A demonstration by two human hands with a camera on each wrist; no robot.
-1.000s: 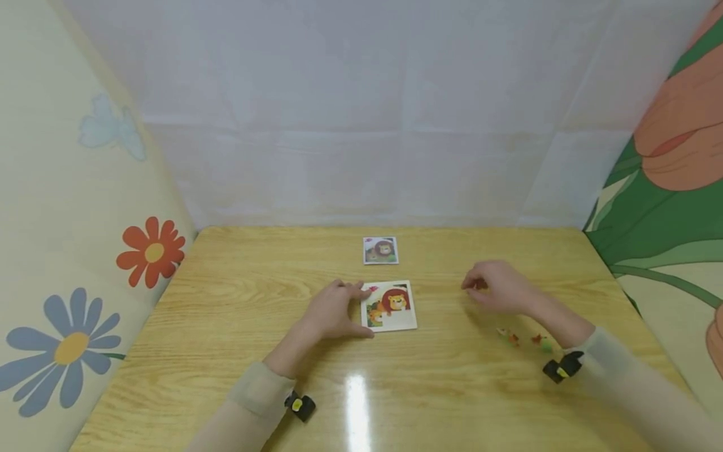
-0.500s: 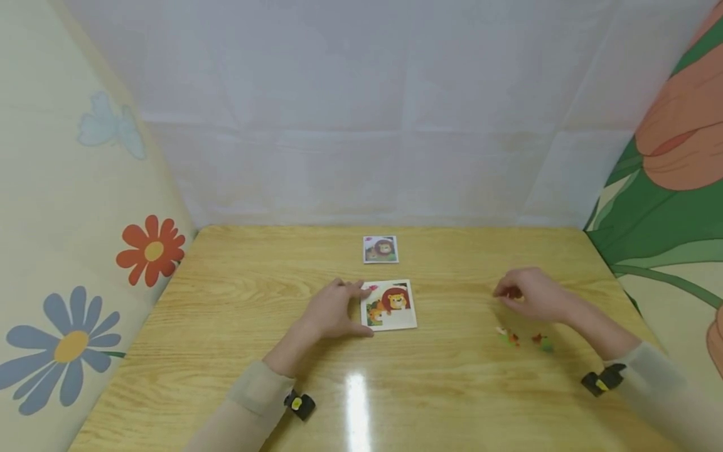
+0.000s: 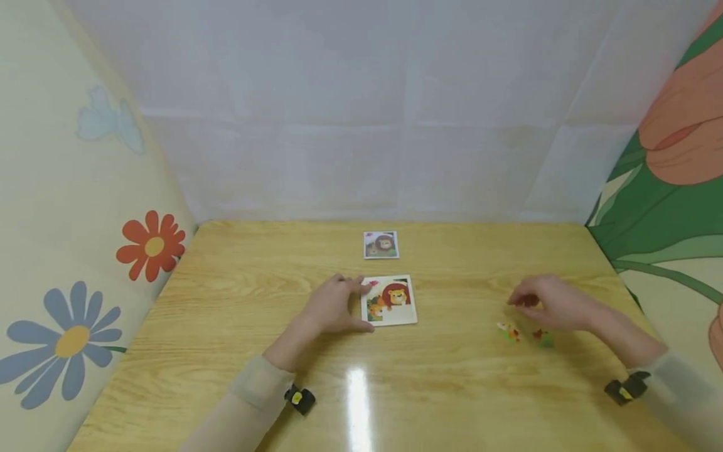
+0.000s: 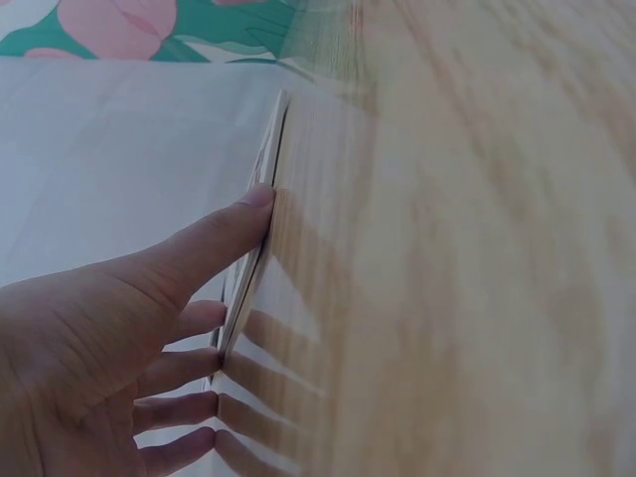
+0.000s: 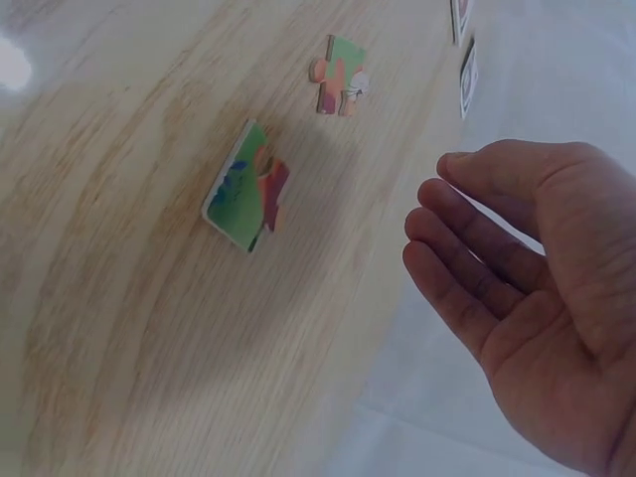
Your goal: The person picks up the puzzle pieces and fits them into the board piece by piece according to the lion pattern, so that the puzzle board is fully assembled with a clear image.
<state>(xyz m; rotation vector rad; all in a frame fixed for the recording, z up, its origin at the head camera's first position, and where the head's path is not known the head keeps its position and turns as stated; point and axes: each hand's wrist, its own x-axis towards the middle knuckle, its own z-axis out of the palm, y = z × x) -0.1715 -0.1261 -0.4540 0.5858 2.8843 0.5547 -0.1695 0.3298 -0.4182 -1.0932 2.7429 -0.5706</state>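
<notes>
A square jigsaw board (image 3: 398, 316) with a lion picture lies on the table, with pale bare spots at its lower right. My left hand (image 3: 333, 304) holds it by its left side, thumb at the near edge and fingers at the far left corner. In the left wrist view the thumb (image 4: 224, 234) lies along the board's edge (image 4: 260, 224). My right hand (image 3: 556, 302) hovers above two loose puzzle pieces, fingers loosely bent with nothing between them. One piece is green and dark red (image 5: 243, 194); the other is green and orange (image 5: 340, 78).
A smaller lion picture card (image 3: 381, 245) lies behind the board on the wooden table (image 3: 282, 251). A white cloth (image 3: 339, 125) hangs at the back, and flower-painted panels (image 3: 73, 207) flank the table.
My right hand has moved right, away from the board, and now hovers just behind the loose pieces. The left hand stays on the board.
</notes>
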